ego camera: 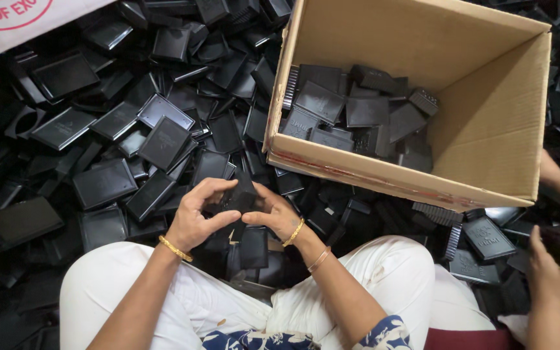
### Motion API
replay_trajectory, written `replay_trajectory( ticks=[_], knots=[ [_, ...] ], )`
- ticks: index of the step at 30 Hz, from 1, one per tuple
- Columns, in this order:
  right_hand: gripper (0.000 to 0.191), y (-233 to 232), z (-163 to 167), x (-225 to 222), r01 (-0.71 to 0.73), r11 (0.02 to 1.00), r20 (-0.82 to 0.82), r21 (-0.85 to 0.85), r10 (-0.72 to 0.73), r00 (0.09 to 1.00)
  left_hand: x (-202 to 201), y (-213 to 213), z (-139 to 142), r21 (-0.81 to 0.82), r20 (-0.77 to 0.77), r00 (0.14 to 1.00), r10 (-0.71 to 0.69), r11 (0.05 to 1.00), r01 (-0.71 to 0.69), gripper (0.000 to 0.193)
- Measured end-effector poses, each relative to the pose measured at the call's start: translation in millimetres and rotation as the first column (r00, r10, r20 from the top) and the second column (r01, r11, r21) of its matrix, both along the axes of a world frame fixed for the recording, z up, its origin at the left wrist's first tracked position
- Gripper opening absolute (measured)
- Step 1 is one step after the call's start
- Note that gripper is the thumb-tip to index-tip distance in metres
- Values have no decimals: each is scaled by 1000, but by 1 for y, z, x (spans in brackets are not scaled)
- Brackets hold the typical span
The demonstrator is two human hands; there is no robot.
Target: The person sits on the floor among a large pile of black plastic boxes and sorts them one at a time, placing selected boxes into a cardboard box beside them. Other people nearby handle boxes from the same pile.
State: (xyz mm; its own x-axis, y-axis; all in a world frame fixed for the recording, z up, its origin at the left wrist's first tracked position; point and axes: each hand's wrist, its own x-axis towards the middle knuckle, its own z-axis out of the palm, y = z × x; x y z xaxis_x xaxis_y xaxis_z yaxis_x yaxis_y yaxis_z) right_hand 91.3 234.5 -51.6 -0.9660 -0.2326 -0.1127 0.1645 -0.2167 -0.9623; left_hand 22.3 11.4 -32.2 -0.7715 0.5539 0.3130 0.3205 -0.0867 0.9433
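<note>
We see both hands meeting over the lap: the left hand [196, 217] curls its fingers around one side of a small black plastic case [238, 196], and the right hand [272, 214] pinches the other side with thumb and fingertips, so the two hands are closed on the same piece, held in the air just above the knees in white trousers [390, 272]. Because the case is gripped only at its edges, we judge that a little twisting or a hard squeeze could make it slip or spring out and drop among the loose black cases [131, 142] that cover the floor all around, where it would be hard to tell from the rest. Gold bangles [175, 248] sit at both wrists, and we think they could catch on an edge as the hands turn. Ahead and to the right stands an open cardboard box [487, 129], part-filled with similar cases in its near corner; its near wall is close to the hands, so a careless toss could hit the rim and bounce back onto the heap. At the right edge another person's hand [555, 272] holds a dark piece near the box, and we judge that two people reaching the same way could bump arms. A white cloth with red print [8, 23] lies at the top left, well apart.
</note>
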Motion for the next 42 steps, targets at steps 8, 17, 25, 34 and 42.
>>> replay_trajectory(
  ticks=[8,17,25,34,42],
  knots=[
    [60,-7,-30,-7,279,876,223,-393,-204,953,12,9,13,-55,-449,890,80,992,-117,77],
    [70,-4,-8,-9,279,959,11,-43,-279,960,8,1,17,-255,-44,988,151,954,-158,52],
    [59,-11,-19,-5,280,960,-84,18,-278,957,4,-5,4,-227,90,976,199,958,-174,51],
    [38,-14,-42,-9,428,893,24,-136,-429,903,-6,0,-4,-12,255,961,108,994,-109,39],
    [35,-17,-43,-11,446,872,99,-203,-435,895,-5,5,-1,-154,137,947,292,950,-271,33]
  ],
)
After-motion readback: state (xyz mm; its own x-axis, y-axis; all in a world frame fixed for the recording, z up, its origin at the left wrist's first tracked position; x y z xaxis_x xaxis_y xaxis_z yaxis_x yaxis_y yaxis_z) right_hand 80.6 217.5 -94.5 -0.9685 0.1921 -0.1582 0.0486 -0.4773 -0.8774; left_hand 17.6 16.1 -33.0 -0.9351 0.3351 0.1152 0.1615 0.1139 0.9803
